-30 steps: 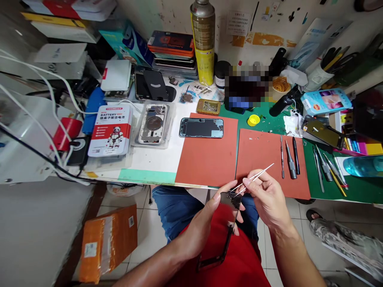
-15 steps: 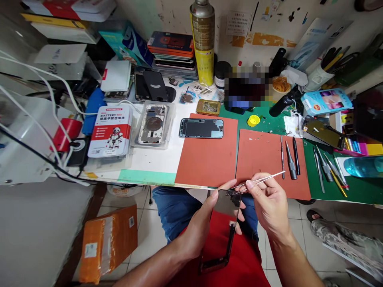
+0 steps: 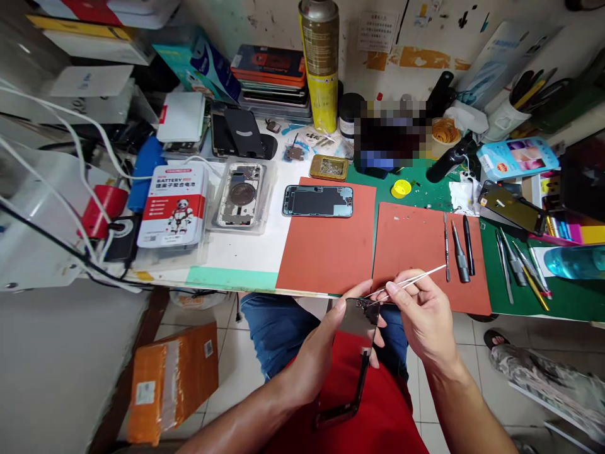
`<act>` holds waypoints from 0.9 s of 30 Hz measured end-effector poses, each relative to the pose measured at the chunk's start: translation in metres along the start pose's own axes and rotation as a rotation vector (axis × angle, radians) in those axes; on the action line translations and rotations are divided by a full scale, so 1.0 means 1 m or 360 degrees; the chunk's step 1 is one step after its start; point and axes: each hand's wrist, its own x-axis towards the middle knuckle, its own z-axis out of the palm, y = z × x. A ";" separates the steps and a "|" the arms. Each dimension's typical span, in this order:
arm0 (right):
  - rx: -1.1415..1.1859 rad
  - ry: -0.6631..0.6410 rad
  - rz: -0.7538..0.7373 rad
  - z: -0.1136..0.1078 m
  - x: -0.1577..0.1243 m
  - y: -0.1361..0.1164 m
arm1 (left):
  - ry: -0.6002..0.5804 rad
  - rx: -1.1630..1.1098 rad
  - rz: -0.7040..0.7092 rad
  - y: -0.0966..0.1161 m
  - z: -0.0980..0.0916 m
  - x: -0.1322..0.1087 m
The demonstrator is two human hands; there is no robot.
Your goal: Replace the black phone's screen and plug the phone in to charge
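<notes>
My left hand (image 3: 317,356) is closed around the edges of a dark, shiny phone screen (image 3: 352,326), held upright on its long side below the bench edge. Small components show at its top end, and a black strip runs down its right side and along the bottom. Thin metal tweezers (image 3: 426,273) are pinched in my right hand (image 3: 429,318). Their tips meet the top end of the screen, but whether they grip a part is too small to tell. Another phone screen (image 3: 319,202) lies back side up on the left orange mat (image 3: 326,252).
Several slim tools (image 3: 460,252) lie on the right orange mat (image 3: 411,246). A phone housing (image 3: 240,194) sits in a clear tray beside a white and red battery tin (image 3: 172,205). Behind stands a tall yellow spray can (image 3: 322,94). White cables (image 3: 85,145) hang at left.
My right hand and the tweezers have shifted very slightly left and up, with the tips still at the screen's top end. My left hand keeps its hold. The view has tilted a little.
</notes>
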 end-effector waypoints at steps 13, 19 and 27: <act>0.0042 -0.0116 0.0132 0.001 0.009 -0.009 | -0.0023 0.0034 -0.0070 0.001 -0.005 -0.004; 0.0074 -0.0155 0.0175 0.002 0.011 -0.012 | -0.0042 0.0075 -0.0078 0.002 -0.005 -0.004; 0.0089 -0.0135 0.0235 0.003 0.013 -0.015 | -0.0051 0.0026 -0.0077 0.003 -0.004 -0.003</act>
